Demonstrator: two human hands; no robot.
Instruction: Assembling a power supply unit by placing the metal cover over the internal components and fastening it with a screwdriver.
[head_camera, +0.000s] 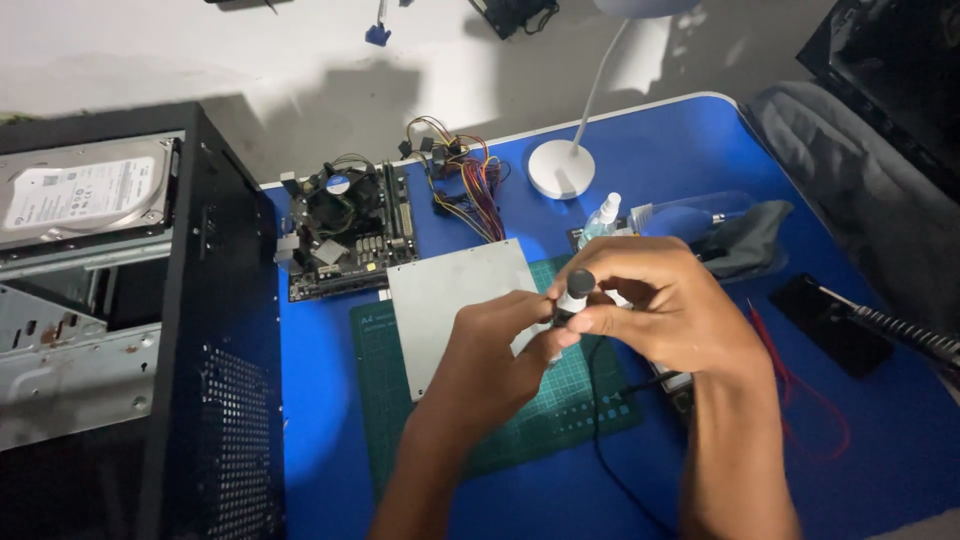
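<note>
At the centre of the frame, the left hand (500, 345) and the right hand (650, 300) were both closed around a small black-capped tube (574, 292), held above the green cutting mat (520, 420). At upper left lay a hard drive (85, 190) with a white rectangular label. A small white-capped spray bottle (603, 220) stood at upper centre on the blue bench (880, 440).

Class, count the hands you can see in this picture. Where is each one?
2. The left hand and right hand meet over the green cutting mat, both holding a small dark-capped tube. None seems hidden.
</note>
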